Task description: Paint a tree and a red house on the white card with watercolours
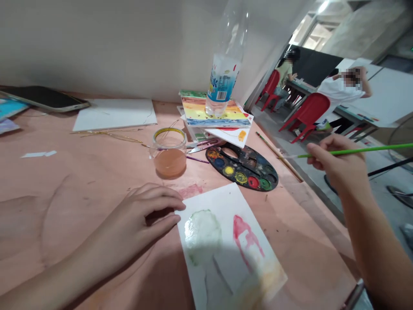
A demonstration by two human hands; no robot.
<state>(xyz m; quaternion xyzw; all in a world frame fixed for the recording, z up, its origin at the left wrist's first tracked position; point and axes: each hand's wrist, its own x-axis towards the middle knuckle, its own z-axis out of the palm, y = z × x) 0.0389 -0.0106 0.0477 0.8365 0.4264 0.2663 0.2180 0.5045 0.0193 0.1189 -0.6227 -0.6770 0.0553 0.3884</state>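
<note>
Head view. Left hand (138, 217) lies palm down on the pinkish wooden tabletop (80, 215), fingers loosely curled and slightly apart, holding nothing; its fingertips touch the left edge of the watercolour sheet (222, 241). Right hand (335, 165) is raised at the right, thumb and fingers pinching the green-handled brush (355, 150) well back from the bristles, tip pointing left and clear of the paper.

The sheet lies tilted in front of the person, with a pale green round wash and a pink-red peaked shape on it. Fingertips at the edge seem a sound way to steady wet paper without smudging it, and a grip this far back suits light strokes.

Beyond it: a glass jar of orange-tinted water (169, 163) and a black oval paint palette (248, 172) with round wells of colour. Behind these, a rainbow-striped painting (213, 113) carries a plastic water bottle (224, 82). A phone (41, 98) and a white card (114, 114) lie to the left.

Off to the right, a person in a white shirt (342, 92) sits on a red plastic chair (308, 114) at another table.
</note>
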